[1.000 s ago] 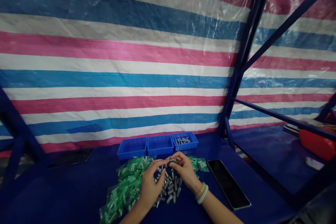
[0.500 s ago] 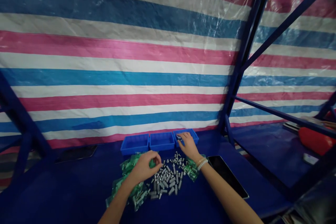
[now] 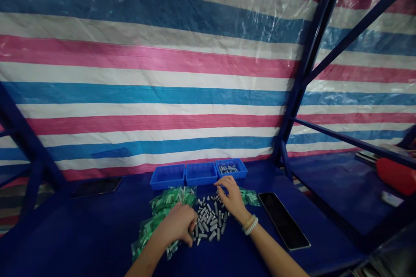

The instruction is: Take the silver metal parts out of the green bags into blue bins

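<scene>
A pile of small silver metal cylinders and screws [image 3: 213, 226] lies on the blue table [image 3: 107, 233]. At its left edge is my left hand [image 3: 179, 221], palm down, thumb apart from the bent fingers; nothing shows between them. My right hand [image 3: 231, 195], with bracelets at the wrist, hovers over the pile's upper right with fingers apart and no part visible in them. Clear bags with green and silver contents [image 3: 152, 220] lie partly under my left forearm. Just beyond my right hand, the right blue tray [image 3: 239, 176] holds silver parts.
Two more blue trays, the left tray [image 3: 167, 181] and the middle tray [image 3: 201, 180], stand in the same row. A green bag [image 3: 251, 197] and a black tablet [image 3: 284, 220] lie on the right. Another dark flat device [image 3: 96, 187] is at far left. Blue posts [image 3: 294, 95] frame the striped sheet [image 3: 156, 95].
My right hand has come back from the right tray toward the pile, uncovering the silver parts inside. My left hand has moved down onto the pile's left edge.
</scene>
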{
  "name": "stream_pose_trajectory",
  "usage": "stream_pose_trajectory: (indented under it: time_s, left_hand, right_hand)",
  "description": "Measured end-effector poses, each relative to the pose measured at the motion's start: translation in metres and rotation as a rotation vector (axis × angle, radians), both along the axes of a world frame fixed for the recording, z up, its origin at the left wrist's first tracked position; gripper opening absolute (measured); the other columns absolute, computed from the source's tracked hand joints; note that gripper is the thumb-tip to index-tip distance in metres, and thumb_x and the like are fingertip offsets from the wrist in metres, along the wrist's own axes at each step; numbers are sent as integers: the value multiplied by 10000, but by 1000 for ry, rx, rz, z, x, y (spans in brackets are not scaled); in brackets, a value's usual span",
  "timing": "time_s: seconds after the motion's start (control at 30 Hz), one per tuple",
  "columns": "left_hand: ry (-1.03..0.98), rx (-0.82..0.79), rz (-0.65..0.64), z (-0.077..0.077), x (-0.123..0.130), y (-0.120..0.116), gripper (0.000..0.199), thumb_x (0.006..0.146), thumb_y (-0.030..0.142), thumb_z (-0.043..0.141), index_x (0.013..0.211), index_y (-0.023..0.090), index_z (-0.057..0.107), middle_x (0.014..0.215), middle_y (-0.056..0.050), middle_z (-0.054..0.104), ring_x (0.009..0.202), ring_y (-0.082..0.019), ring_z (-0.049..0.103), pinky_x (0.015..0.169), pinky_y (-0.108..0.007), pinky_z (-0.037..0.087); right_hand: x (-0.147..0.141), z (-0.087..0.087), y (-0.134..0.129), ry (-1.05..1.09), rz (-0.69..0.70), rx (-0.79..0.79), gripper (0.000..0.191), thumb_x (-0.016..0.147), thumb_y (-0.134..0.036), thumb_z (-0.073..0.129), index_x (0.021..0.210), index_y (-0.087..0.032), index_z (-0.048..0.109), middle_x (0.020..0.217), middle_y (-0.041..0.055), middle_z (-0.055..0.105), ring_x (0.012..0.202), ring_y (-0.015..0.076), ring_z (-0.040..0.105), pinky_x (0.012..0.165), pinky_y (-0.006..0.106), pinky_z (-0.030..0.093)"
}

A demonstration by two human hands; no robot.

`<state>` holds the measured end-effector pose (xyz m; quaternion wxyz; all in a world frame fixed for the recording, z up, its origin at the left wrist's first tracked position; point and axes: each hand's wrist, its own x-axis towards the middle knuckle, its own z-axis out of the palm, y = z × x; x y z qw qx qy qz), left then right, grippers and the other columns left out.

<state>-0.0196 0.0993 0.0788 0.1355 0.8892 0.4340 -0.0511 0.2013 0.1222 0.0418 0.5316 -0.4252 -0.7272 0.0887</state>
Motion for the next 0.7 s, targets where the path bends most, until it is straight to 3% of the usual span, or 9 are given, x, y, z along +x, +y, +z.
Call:
stream_pose_trajectory:
  time_s: [0.17,0.37,0.57,0.63,0.7]
  left_hand:
    - [-29,23,-10,3,-1,6,262,548,266,855,673,203,634,744,23,681,798,-224,629,768,-302,366]
    - [-57,89,-25,2,-1,11,135,666,119,678,770,199,648,841,-27,696,841,-235,634,726,-285,401]
    - [-140,150,-46,4,1,15,168,677,34,544,712,181,619,747,-26,664,740,-197,626,669,-256,422]
    - [-275,199,-56,9,1,13,187,702,36,526,770,185,616,783,-20,651,765,-183,615,688,-249,432]
    - [-449,255,-63,13,3,11,202,766,58,505,867,196,611,838,-17,640,785,-167,606,715,-247,444]
  right_hand:
    - [6,-4,2,40,-38,-16,191,841,-88,518,861,-205,668,837,51,672,894,237,554,831,393,443]
    - [7,-4,-1,60,-43,-27,195,839,-92,516,865,-201,676,834,55,676,897,236,556,825,389,448]
    - [8,-5,0,144,-31,-80,153,840,-154,542,847,-196,689,839,61,684,892,234,585,833,395,462]
    - [5,-4,-3,233,41,-168,130,843,-208,570,895,-195,689,856,60,687,850,220,612,806,375,483]
    - [-1,-1,-8,305,214,-291,177,836,-262,610,989,-197,671,872,52,690,791,196,634,747,335,508]
